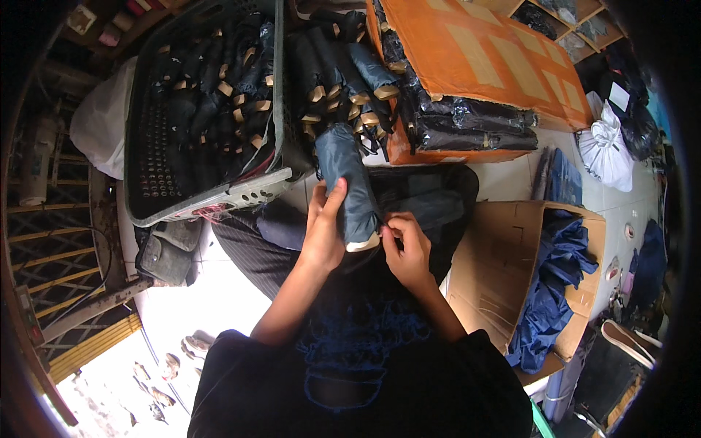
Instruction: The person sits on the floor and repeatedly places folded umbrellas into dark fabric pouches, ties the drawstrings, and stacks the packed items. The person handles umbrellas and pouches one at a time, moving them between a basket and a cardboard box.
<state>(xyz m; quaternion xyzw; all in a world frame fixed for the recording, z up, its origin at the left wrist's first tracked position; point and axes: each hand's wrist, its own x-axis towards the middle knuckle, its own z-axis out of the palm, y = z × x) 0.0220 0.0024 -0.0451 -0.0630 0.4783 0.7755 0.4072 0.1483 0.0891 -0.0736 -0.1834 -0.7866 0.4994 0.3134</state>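
A rolled dark blue-grey folding umbrella [358,204] with a pale wooden-looking handle end [363,244] is held over my lap, its handle end toward me. My left hand [321,235] wraps around its left side, the thumb lying along the fabric. Close to the handle end, my right hand [409,248] pinches the dark fabric or strap at the umbrella's right edge; the fingertips partly hide which. Beyond it, several similar rolled umbrellas [371,69] lie piled with pale ends facing me.
At the left, a dark plastic basket [283,109] holds many more umbrellas. An orange carton [504,51] with black plastic-wrapped bundles [467,139] stands far right. Nearer right, an open cardboard box [485,285] contains navy fabric [548,306]. A tied white sack [610,150] sits beyond.
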